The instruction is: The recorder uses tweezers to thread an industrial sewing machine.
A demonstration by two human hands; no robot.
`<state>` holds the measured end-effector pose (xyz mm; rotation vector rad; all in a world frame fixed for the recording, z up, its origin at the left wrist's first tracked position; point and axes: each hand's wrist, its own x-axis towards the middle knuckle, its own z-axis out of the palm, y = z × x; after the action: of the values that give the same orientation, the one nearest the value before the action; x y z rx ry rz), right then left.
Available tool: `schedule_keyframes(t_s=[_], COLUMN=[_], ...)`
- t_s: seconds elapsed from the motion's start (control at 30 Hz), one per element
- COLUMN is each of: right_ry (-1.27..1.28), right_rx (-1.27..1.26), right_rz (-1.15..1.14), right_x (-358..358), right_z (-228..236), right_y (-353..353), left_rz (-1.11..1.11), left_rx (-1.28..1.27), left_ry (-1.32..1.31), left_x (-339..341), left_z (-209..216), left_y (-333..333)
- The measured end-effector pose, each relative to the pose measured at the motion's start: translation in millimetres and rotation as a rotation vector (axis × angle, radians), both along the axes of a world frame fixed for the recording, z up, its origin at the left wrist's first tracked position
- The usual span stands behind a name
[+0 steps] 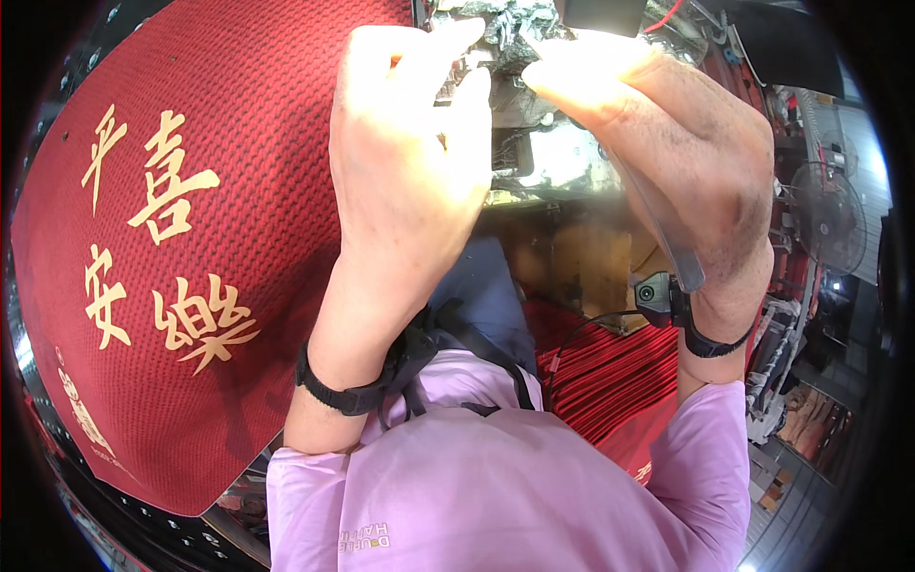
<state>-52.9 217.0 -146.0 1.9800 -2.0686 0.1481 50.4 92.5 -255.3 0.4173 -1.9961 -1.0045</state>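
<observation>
My left hand (405,143) reaches up to a lint-covered metal mechanism (515,29) at the top centre. Its fingers curl in against small metal parts there; strong light washes them out, and I cannot make out what they grip. On the other side my right hand (681,133) is closed around long, slim grey tweezers (675,248). Their flat back end sticks out below the palm toward the wrist, and the front end points at the mechanism. A large red textured mat (276,124) with gold lettering spreads beside my left hand.
A thick stack of red mats (610,372) lies by my lap, right of centre. A dark block (602,14) stands over the lit metal plate (572,157). At the far right are a fan (827,214) and a grey hose. A small camera (658,296) sits on my right wrist.
</observation>
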Motion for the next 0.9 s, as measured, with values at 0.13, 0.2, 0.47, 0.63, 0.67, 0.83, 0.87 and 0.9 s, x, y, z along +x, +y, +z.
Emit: schedule_keyframes(t_s=[0.13, 0.2, 0.47, 0.63, 0.67, 0.83, 0.87, 0.9], right_ry=[-0.004, 0.013, -0.029, -0.067, -0.063, -0.074, -0.109, -0.143], right_rx=[-0.061, -0.163, -0.172, -0.173, -0.192, -0.213, -0.231, -0.248], right_rz=[0.037, 0.093, 0.084, 0.084, 0.068, 0.067, 0.049, 0.032], right_x=[-0.9, -2.4, -1.9, -6.2, -6.6, -6.9, -6.8, -6.6], right_z=[-1.2, -5.2, -10.5, -10.5, -10.0, -5.4, -5.7, -6.3], right_y=[-1.3, -4.6, -5.3, -3.0, -2.5, 0.4, 0.6, 0.9], left_rz=[0.008, 0.017, 0.077, 0.090, 0.093, 0.098, 0.082, 0.067], left_rx=[0.006, 0.018, -0.179, -0.264, -0.223, -0.048, -0.034, -0.020], left_ry=[-0.014, -0.035, 0.051, 0.084, 0.060, -0.010, 0.013, 0.036], left_x=[0.0, 0.3, -9.0, -14.5, -13.7, -7.9, -7.2, -6.7], left_z=[1.6, 3.4, 6.1, 4.6, 4.4, 1.6, 0.5, -0.6], left_y=[-1.0, 0.2, -7.4, -15.2, -14.2, -10.5, -11.2, -12.2])
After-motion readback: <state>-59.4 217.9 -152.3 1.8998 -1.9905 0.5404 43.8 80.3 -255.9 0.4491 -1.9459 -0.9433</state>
